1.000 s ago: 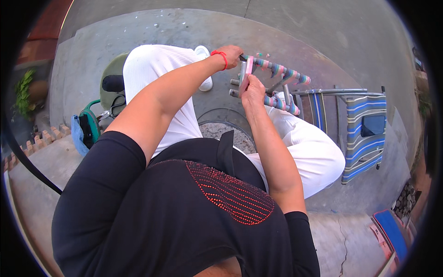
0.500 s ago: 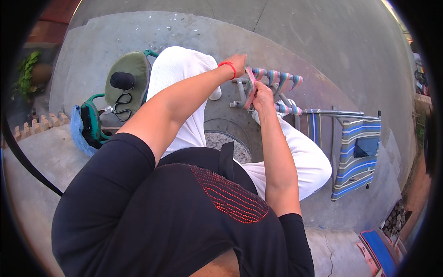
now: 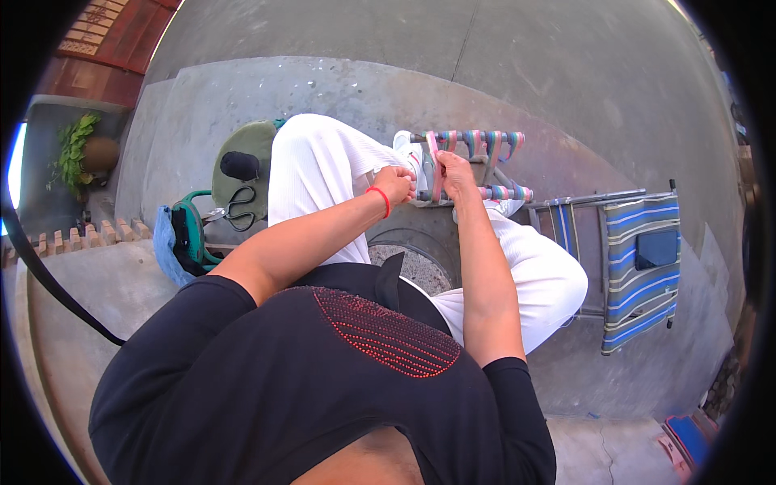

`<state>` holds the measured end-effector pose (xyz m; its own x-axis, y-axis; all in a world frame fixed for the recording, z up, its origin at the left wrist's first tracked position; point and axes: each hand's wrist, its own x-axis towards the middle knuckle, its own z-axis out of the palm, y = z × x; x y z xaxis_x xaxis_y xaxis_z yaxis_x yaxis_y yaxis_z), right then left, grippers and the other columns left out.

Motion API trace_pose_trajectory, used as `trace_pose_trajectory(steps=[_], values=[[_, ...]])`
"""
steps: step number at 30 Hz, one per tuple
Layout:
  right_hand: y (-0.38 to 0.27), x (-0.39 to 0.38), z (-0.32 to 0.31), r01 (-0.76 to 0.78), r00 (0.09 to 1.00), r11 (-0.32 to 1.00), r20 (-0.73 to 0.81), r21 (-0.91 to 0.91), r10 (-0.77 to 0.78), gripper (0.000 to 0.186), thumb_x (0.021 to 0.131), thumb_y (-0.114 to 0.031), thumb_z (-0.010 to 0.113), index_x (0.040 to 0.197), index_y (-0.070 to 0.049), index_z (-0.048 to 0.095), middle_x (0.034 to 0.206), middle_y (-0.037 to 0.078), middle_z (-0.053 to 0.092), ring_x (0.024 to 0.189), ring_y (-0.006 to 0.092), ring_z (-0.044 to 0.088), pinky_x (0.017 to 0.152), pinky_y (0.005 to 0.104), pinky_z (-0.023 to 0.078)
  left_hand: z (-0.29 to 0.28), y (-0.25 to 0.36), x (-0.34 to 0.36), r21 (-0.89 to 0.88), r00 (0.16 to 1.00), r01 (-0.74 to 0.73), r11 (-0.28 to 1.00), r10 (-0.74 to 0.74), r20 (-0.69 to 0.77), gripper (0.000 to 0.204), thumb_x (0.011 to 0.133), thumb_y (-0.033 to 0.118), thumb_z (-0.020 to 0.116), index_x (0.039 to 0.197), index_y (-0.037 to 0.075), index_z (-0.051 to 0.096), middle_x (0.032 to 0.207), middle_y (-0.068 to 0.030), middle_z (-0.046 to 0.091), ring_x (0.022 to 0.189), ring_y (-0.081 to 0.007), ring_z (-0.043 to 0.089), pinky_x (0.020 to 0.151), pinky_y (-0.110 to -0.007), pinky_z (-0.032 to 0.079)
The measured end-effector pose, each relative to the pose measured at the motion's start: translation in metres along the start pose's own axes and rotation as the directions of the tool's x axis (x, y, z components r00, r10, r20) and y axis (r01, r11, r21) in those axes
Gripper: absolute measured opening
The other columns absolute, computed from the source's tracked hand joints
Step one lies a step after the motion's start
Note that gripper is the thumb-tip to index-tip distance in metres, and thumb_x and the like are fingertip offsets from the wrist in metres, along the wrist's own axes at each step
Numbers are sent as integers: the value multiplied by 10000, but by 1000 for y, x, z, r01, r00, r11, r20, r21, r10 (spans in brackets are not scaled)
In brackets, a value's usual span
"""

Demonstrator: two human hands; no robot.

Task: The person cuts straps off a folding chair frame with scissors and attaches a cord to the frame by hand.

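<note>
Between my feet stands a small metal stool frame (image 3: 503,178) with two rails wrapped in striped webbing (image 3: 493,144). A pinkish band of this webbing (image 3: 433,152) runs across from the far rail to the near rail at the left end. My right hand (image 3: 456,172) is closed on that band, fingers pinched at its right side. Just left of the band, my left hand (image 3: 394,184), with a red cord at the wrist, is closed low beside the near rail's end. What its fingers hold, if anything, is hidden.
To the left, a green padded seat (image 3: 257,141) bears a dark rounded bundle (image 3: 240,166) and black-handled scissors (image 3: 239,208), beside a green-rimmed basket (image 3: 194,226) with denim cloth. At right lies a striped folding chair (image 3: 626,307) with a dark flat device (image 3: 656,249).
My left hand has come down from the far rail to near the near rail's left end. My right hand has shifted slightly up along the band. The view has tilted a little.
</note>
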<state>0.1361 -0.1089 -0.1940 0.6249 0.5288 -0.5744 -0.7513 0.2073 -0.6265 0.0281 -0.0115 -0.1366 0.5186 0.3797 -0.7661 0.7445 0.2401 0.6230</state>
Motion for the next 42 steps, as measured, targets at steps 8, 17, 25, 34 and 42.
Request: trace_pose_trajectory(steps=[8, 17, 25, 34, 42], values=[[-2, 14, 1, -42, 999, 991, 15, -128, 45, 44, 797, -110, 578, 822, -76, 590, 704, -17, 576, 619, 69, 518, 553, 212, 415, 13, 15, 55, -174, 996, -94, 980, 94, -13, 310, 800, 235, 594, 1020, 16, 588, 874, -36, 602, 763, -108, 548, 683, -253, 447], [1, 10, 3, -54, 993, 989, -108, -137, 39, 44, 778, -114, 604, 783, -73, 589, 646, -27, 553, 521, 44, 464, 446, 180, 351, 18, 15, 45, -359, 987, -145, 922, 161, 16, 295, 782, 212, 626, 1032, 60, 586, 875, -7, 601, 807, -99, 549, 724, -258, 413], [-2, 5, 4, -30, 995, 990, -94, -139, 17, 59, 781, -93, 606, 829, -69, 582, 647, -34, 529, 550, 63, 471, 519, 201, 407, 23, 15, 52, -449, 983, -178, 876, 178, -42, 163, 801, 142, 589, 924, 37, 611, 851, -37, 607, 770, -113, 563, 718, -264, 463], [-2, 2, 6, -33, 994, 988, -110, -151, 16, 71, 775, -98, 609, 825, -47, 607, 626, -29, 528, 502, 46, 424, 442, 180, 339, 19, 14, 56, -501, 987, -133, 855, 158, 8, 115, 803, 118, 573, 888, 45, 600, 823, -30, 599, 751, -120, 563, 703, -273, 467], [-23, -6, -5, 226, 960, 809, -18, -543, -280, 57, 805, -40, 511, 810, -3, 555, 710, 34, 575, 600, 78, 532, 540, 207, 446, 16, 10, 59, -537, 989, -52, 842, 117, 88, 60, 812, 107, 536, 816, 82, 591, 794, -12, 592, 740, -118, 542, 709, -286, 447]])
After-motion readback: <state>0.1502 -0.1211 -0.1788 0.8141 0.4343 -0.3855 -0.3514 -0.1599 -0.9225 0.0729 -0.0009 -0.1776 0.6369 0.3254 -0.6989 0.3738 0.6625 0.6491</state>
